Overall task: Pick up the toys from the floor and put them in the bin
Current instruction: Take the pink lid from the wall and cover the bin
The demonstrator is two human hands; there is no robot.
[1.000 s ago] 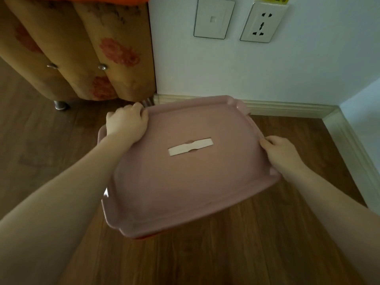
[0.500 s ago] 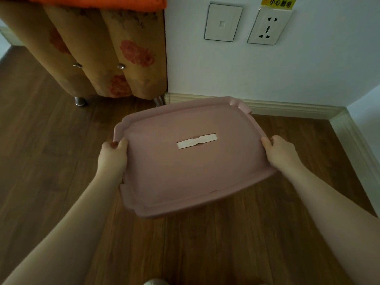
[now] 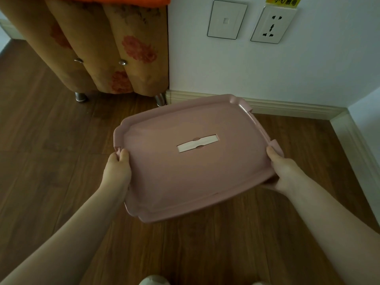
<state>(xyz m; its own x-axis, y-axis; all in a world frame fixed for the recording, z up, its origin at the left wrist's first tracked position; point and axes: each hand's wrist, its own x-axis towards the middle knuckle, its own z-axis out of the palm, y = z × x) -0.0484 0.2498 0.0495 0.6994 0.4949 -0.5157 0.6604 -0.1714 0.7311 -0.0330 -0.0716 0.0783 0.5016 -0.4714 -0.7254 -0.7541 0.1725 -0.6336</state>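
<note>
Item: left hand (image 3: 116, 171), near left, thumb over the left rim of the pink bin lid (image 3: 193, 159), fingers beneath. Item: right hand (image 3: 284, 173), near right, gripping the right rim likewise. Lid: held level above the wooden floor (image 3: 61, 161); bin body hidden. Handling: keep it level, both grips even. Far: sofa (image 3: 107, 48), wall socket (image 3: 272, 24).

Both hands on the pink bin lid (image 3: 193, 171), left hand (image 3: 116, 171) gripping its left edge & right hand (image 3: 284, 171) its right, held over wood floor (image 3: 51, 161) w/ floral sofa (image 3: 115, 50) + wall outlet (image 3: 272, 24) behind.
</note>
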